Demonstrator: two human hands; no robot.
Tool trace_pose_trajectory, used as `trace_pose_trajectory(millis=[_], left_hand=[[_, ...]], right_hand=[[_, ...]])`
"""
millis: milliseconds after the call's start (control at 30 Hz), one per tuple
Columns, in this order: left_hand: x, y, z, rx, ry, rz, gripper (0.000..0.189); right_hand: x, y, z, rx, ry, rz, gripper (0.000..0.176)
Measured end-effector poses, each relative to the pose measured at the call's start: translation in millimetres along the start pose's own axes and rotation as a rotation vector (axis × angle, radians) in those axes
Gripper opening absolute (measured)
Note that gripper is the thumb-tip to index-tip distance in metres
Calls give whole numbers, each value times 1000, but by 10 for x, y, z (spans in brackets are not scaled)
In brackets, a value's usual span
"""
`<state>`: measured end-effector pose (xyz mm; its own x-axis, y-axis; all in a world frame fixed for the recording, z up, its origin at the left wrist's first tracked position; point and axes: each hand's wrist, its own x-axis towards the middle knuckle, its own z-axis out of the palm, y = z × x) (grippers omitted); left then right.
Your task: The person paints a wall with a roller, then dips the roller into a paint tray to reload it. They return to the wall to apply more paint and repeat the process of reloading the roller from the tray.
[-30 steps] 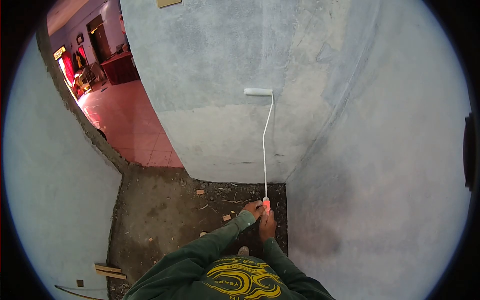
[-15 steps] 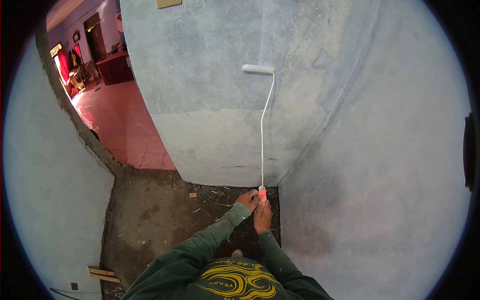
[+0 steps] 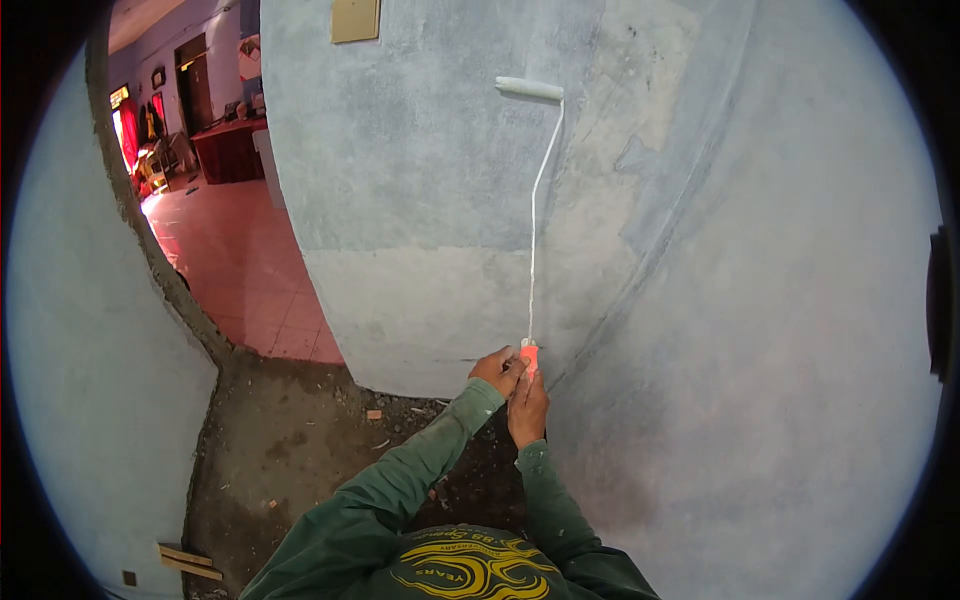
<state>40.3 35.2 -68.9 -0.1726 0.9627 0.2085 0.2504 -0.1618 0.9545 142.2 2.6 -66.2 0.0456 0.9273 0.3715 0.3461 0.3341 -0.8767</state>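
A paint roller (image 3: 533, 210) with a long white wire frame reaches up the wall in front of me. Its pale sleeve (image 3: 529, 89) lies against the bluish upper part of the grey wall (image 3: 420, 130), tilted slightly. Both hands are closed around the short orange-pink handle (image 3: 530, 358). My left hand (image 3: 498, 371) grips it from the left, near its top. Just below and to the right, my right hand (image 3: 528, 408) wraps the lower part, hiding the handle's end.
A second grey wall (image 3: 760, 330) meets the first at a corner on the right. At the left a doorway opens onto a pink tiled floor (image 3: 250, 270). Rough ground (image 3: 270, 450) carries small rubble, with wooden strips (image 3: 190, 561) at lower left. A yellowish box (image 3: 355, 20) is fixed high up.
Both hands have risen a little, and the roller's sleeve has travelled higher up the wall. The camera view has tilted upward slightly.
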Motion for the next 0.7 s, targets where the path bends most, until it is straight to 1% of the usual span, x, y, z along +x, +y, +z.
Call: trace_pose_trajectory(millis=[167,233,300,333,433,500,567,633,700], left_hand=[[205,385,-126,-9,18,59,28],[313,453,-168,-7,23,72,27],[425,540,-207,4,-9,79,37],[473,603,-226,5,-10,90,37],[587,831,-304,-29,-19,108,36],[686,997,-339,-25,28,152,26],[783,1119,-374,-31,44,168,26],[895,1210,-400,-40,60,180,26],[982,1316,-445,-48,66,233,26]], right_hand=[[263,-315,-26,62,35,-82,27],[360,-405,-36,65,3,-46,26],[453,-497,-41,59,12,-51,26],[505,-551,-46,49,14,-45,26],[642,-765,-81,25,28,-76,27],[784,-828,-72,49,31,-82,28],[897,-916,-58,73,34,-90,28],[999,-1022,-55,40,83,-158,30],[1072,-1147,-67,49,85,-165,30]])
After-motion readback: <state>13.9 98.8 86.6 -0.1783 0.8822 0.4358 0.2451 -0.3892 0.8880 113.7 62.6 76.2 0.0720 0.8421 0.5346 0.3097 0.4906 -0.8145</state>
